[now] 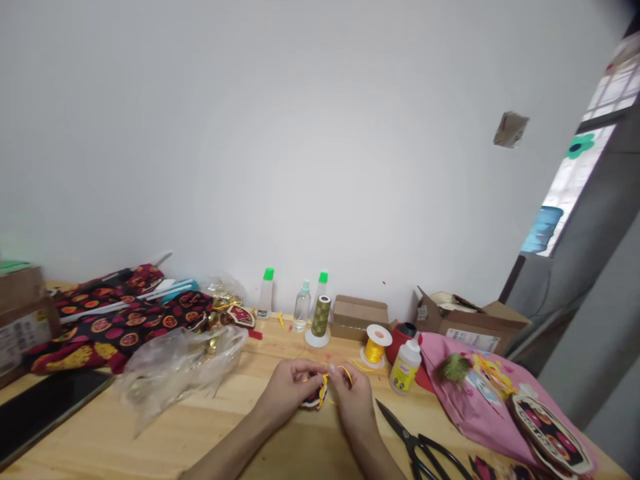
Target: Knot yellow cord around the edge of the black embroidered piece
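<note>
Near the front middle of the wooden table, my left hand (296,385) is closed on a small dark fabric piece (314,399) with a pale edge. Yellow cord (326,381) runs along the right side of that piece. Close beside it, my right hand (353,393) pinches the yellow cord, and a loop of it stands up past the fingers. Behind the hands is a white spool of yellow cord (375,348), with a strand trailing on the table. Black scissors (411,440) lie to the right of my right hand. My fingers hide part of the fabric piece.
A glue bottle (405,367), an olive thread cone (321,317) and a clear bottle (302,308) stand behind. At left are a plastic bag (185,363), patterned fabric (135,313) and a black phone (47,413). Pink cloth (465,407) and an open carton (465,323) lie right.
</note>
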`<action>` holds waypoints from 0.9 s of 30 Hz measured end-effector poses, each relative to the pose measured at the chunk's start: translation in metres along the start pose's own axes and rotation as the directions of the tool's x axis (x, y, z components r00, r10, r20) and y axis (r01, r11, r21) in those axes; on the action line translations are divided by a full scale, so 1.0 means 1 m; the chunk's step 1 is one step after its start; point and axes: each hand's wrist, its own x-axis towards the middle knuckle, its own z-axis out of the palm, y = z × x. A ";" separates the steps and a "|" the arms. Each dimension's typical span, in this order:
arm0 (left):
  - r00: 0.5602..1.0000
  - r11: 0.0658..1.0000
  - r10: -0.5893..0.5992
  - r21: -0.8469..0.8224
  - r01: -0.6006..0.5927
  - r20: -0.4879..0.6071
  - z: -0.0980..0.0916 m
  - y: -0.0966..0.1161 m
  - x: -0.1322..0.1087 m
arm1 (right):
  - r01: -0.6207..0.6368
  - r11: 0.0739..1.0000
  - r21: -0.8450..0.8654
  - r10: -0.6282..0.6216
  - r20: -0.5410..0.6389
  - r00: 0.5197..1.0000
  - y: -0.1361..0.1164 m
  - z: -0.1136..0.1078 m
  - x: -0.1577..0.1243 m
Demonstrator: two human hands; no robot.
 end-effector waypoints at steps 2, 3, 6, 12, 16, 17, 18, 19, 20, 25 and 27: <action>0.999 1.000 -0.018 -0.011 0.019 0.038 -0.001 0.000 0.000 | 0.027 0.999 -0.032 -0.028 -0.027 0.999 -0.001 0.000 0.000; 0.998 0.999 -0.029 -0.019 0.030 0.056 -0.001 0.000 -0.001 | 0.040 0.998 -0.049 -0.042 -0.037 0.998 -0.001 0.000 0.000; 0.998 0.999 -0.031 -0.018 0.032 0.055 0.000 0.003 -0.002 | 0.088 0.990 -0.113 -0.094 -0.057 0.994 -0.001 -0.001 -0.001; 0.998 0.999 -0.049 -0.010 0.049 0.033 0.004 0.004 -0.002 | 0.229 0.936 -0.268 -0.248 -0.037 0.968 0.005 -0.002 -0.002; 0.991 0.986 -0.129 -0.096 0.133 0.047 0.007 0.002 0.000 | 0.229 0.943 -0.243 -0.251 -0.060 0.966 0.005 -0.002 -0.002; 0.988 0.982 -0.141 -0.118 0.147 0.057 0.007 0.002 0.000 | 0.211 0.954 -0.215 -0.231 -0.073 0.970 0.004 -0.002 -0.002; 0.986 0.978 -0.148 -0.137 0.157 0.073 0.007 0.002 0.000 | 0.187 0.965 -0.183 -0.204 -0.082 0.976 0.003 -0.002 -0.002; 0.984 0.975 -0.151 -0.151 0.164 0.094 0.006 0.002 0.000 | 0.160 0.976 -0.150 -0.173 -0.082 0.981 0.002 -0.002 -0.002; 0.982 0.972 -0.151 -0.162 0.169 0.115 0.006 0.002 0.000 | 0.133 0.984 -0.119 -0.143 -0.077 0.987 0.001 -0.002 -0.002; 0.980 0.957 -0.153 -0.229 0.180 0.128 0.002 0.000 -0.001 | 0.086 0.996 -0.031 -0.088 -0.034 0.996 -0.001 -0.004 -0.003; 0.980 0.956 -0.150 -0.235 0.177 0.131 0.002 -0.001 -0.002 | 0.095 0.995 -0.037 -0.096 -0.031 0.995 0.000 -0.004 -0.003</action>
